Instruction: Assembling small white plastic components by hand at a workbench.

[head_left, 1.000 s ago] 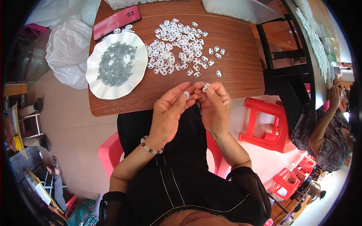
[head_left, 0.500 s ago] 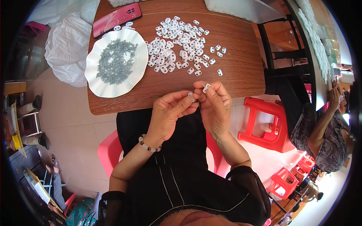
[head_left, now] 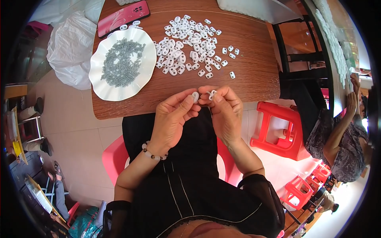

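Note:
My left hand is closed, pinching a small white oval plastic piece between thumb and fingertips. Close beside it, my right hand pinches a white two-hole plastic piece, with a thin grey bit showing at its left side. The two pieces are apart, just above the table's near edge. Beyond my hands lies a loose heap of white two-hole plastic pieces. To the left, a wavy-rimmed white plate holds many small grey spring-like pieces.
A pink phone lies at the back left of the wooden table. A white plastic bag hangs at left. Red stools stand to the right, where another person's arm reaches over a neighbouring table.
My hands have drawn slightly apart, the left going left and a little away from me. The oval piece in it now shows more plainly. The right-hand piece has turned and shifted left.

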{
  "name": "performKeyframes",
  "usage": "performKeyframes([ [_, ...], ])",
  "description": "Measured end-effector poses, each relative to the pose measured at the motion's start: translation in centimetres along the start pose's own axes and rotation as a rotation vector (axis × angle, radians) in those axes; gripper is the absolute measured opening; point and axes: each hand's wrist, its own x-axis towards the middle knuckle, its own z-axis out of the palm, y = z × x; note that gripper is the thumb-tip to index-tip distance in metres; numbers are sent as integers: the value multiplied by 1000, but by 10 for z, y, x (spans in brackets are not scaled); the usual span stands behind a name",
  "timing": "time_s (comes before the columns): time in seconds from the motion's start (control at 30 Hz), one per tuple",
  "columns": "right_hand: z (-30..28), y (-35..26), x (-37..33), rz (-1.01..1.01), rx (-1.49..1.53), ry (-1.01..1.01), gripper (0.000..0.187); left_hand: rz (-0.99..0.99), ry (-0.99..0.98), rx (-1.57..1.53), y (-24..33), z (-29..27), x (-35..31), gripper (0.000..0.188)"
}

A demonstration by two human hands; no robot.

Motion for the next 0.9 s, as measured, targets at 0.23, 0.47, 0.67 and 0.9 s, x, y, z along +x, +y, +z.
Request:
performKeyframes([
  [0.23, 5, 1, -2, 16, -211, -39, 7, -94, -8, -93, 6, -13, 0, 26],
  [0.47, 7, -2, -3, 25, -230, -67, 6, -92, -18, -91, 9, -11, -1, 25],
  [0.67, 7, -2, -2, 32, -214, -67, 7, -58, -9, -69, 6, -12, 0, 25],
  [0.9, 5, 0, -1, 31, -197, -53, 7, -42, -1, -35, 6, -8, 0, 26],
])
